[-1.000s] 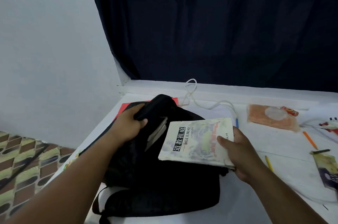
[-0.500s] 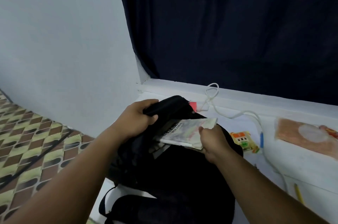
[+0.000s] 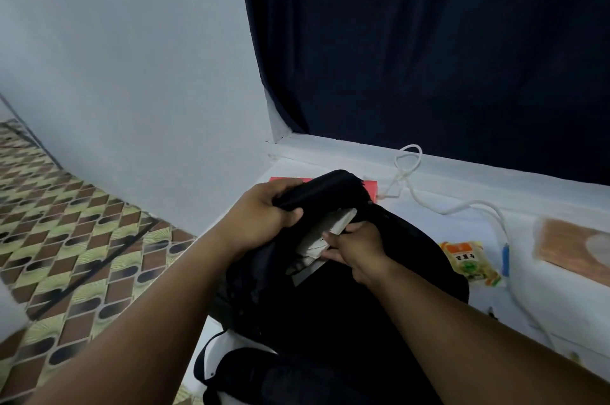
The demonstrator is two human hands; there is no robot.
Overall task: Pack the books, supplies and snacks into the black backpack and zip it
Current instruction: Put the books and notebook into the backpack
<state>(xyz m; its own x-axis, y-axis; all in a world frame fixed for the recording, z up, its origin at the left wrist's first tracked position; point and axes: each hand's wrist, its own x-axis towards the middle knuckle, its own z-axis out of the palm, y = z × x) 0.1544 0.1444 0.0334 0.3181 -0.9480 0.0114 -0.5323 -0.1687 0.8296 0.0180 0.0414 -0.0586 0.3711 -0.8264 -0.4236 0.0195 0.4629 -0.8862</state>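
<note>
Single view only, head-worn wide-angle camera, no second view to share scene. Looks forward and down from person's own eye line, both forearms enter from bottom edge. Left hand and right hand sit near frame centre, close to lens, over black backpack on white worktop. Faces corner where pale wall meets dark curtain. Patterned floor falls away at left. Wide-angle bend visible at edges. Worktop's right side cut off by frame.

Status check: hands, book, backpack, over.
Left hand grips backpack flap open. Right hand holds book, mostly inside. Nothing blocking.
</note>
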